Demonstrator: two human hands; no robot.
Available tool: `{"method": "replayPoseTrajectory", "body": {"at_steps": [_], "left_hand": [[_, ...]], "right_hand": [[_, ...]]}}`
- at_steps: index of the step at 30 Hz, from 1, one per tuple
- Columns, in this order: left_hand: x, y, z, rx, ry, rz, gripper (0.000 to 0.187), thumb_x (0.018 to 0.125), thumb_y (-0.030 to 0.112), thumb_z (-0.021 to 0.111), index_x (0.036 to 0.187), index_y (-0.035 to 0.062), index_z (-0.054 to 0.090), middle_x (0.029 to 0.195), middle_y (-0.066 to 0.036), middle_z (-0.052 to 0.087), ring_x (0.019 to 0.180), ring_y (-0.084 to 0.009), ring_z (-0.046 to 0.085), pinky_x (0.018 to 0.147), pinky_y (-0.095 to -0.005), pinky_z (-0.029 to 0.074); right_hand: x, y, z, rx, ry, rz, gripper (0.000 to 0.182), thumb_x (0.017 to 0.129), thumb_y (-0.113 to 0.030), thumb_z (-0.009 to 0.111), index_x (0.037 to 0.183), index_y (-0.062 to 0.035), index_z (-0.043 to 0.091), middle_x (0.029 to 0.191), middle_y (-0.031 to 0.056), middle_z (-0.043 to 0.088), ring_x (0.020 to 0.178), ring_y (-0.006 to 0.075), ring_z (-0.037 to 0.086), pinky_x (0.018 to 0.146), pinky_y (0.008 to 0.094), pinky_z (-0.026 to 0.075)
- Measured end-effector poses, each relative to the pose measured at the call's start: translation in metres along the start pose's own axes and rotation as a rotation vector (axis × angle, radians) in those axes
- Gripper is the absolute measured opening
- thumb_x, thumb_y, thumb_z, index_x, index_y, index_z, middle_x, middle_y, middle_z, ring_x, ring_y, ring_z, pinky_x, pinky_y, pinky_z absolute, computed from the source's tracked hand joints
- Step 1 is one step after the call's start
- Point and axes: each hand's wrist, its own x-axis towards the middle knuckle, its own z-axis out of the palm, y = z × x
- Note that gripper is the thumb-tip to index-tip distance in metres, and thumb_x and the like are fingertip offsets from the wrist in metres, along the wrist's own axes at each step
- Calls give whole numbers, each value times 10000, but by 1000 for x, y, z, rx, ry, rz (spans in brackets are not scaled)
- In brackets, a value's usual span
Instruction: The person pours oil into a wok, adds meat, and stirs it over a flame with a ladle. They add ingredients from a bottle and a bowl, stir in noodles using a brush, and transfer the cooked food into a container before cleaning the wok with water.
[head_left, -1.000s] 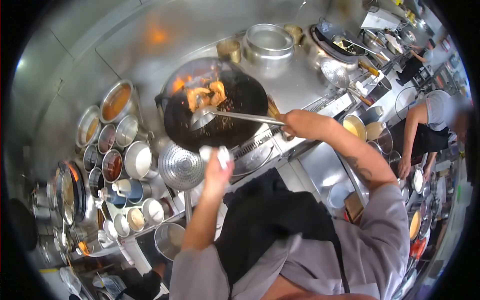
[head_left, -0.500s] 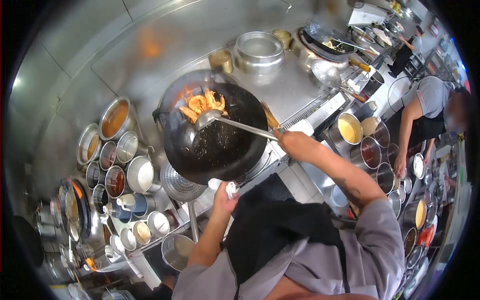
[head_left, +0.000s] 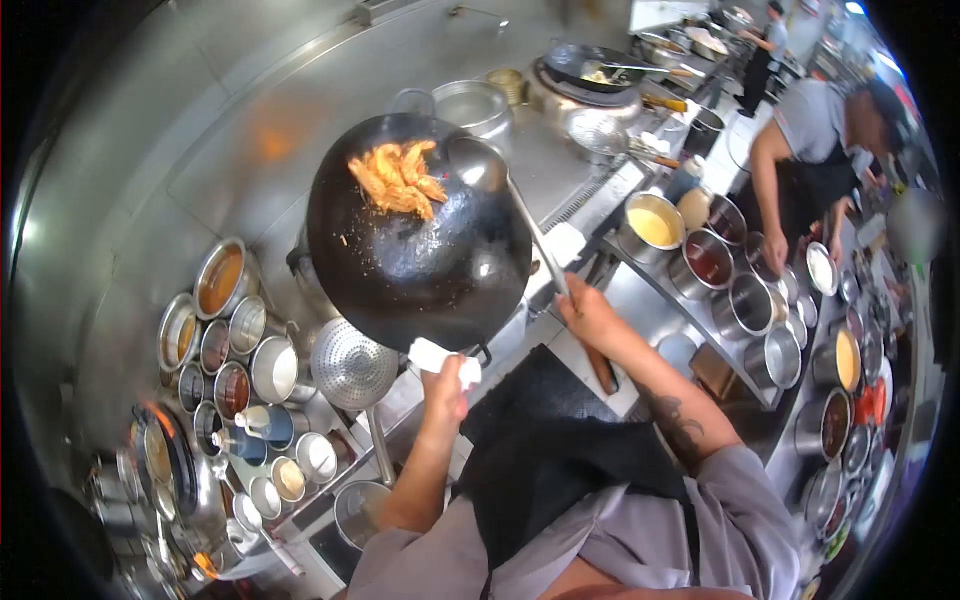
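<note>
My left hand point(head_left: 445, 393) is closed round a folded white cloth point(head_left: 430, 356) and grips the near rim of a black wok point(head_left: 420, 290) through it. Pieces of golden fried food point(head_left: 398, 180) lie near the far side of the wok, with small crumbs below them. My right hand point(head_left: 592, 318) is wrapped round the long handle of a steel ladle point(head_left: 480, 165). The ladle's bowl overlaps the wok's far right rim, beside the food. The wok is tilted, and its dark inner surface faces me.
A perforated strainer point(head_left: 353, 365) rests left of the wok, near several seasoning pots point(head_left: 275, 368). On the right stand a pot of yellow liquid point(head_left: 653, 222) and more containers. A co-worker point(head_left: 805, 140) leans over them. Another wok point(head_left: 595, 70) sits behind.
The wok has risen off the burner and tilted, and the food has shifted within it. My right hand has moved the ladle's bowl from the food to the far right rim.
</note>
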Motion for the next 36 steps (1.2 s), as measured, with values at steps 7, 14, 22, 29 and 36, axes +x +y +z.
{"method": "replayPoseTrajectory", "body": {"at_steps": [7,14,22,29,36], "left_hand": [[-72,-8,40,15,-165,-501,65,817,115,549,857,80,512,694,-83,580,539,-173,544,384,-255,342],[-140,-78,41,18,-482,-978,96,844,133,510,870,43,531,737,-130,611,568,-183,550,388,-254,342],[-176,-117,91,333,-831,-1229,164,869,155,494,845,11,568,744,-135,617,544,-173,533,391,-252,347],[-198,-143,139,520,-1000,-1268,104,853,123,513,860,24,542,758,-133,616,655,-199,597,382,-253,351],[-209,-140,176,650,-1154,-1330,143,861,166,511,851,25,538,770,-115,598,631,-176,574,371,-243,341]], "right_hand": [[-127,-35,-79,1380,-380,1029,137,968,-193,478,1063,-96,490,737,-3,473,485,41,400,409,227,337],[-317,-29,-146,1453,-37,1134,172,983,-224,460,1100,-100,479,728,-15,449,494,48,392,421,233,359],[-462,-129,-151,1488,685,1084,255,957,-175,487,1184,-62,516,694,-14,450,448,32,379,383,203,358],[-537,-224,-122,1474,1254,848,225,951,-151,512,1161,-73,525,673,-2,446,432,49,407,364,221,378],[-575,-297,-75,1225,1803,903,79,933,-128,516,1012,-137,517,682,2,501,409,43,427,344,228,384]]}}
